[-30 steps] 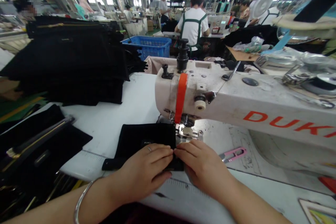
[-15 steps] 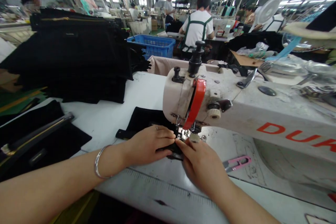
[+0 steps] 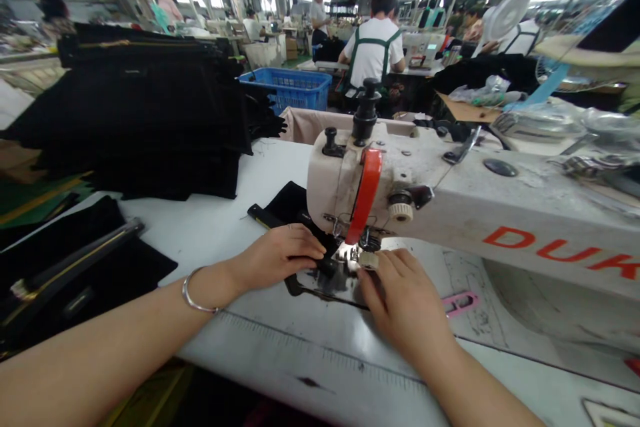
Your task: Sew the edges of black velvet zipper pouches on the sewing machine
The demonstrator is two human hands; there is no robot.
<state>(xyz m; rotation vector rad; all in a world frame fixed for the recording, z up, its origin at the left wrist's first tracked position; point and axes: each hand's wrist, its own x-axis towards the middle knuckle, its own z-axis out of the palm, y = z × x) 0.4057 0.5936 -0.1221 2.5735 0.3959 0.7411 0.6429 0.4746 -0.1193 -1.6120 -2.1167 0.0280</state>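
Observation:
A black fabric piece (image 3: 289, 201) with a zipper-like strip along its edge lies at an angle on the sewing machine bed, partly under the machine head. My left hand (image 3: 280, 255), a bracelet at its wrist, holds the strip with fingers together just left of the presser foot (image 3: 351, 253). On the other side, my right hand (image 3: 406, 290) has its fingers curled and fingertips close to the presser foot and a small pale knob (image 3: 369, 261). What those fingertips touch is hidden. The white sewing machine (image 3: 425, 180) has a red guard (image 3: 365, 197) above the lit needle area.
Pink-handled thread snips (image 3: 460, 303) lie right of my right hand. A tall stack of black fabric pieces (image 3: 165, 107) stands at the left rear, with another zippered black piece (image 3: 90, 267) nearer. Behind are a blue basket (image 3: 295, 88) and a seated co-worker (image 3: 375, 47).
The black piece has turned and shifted right at its far end. My hands, which were together at the presser foot, have moved apart, the left leftward and the right rightward.

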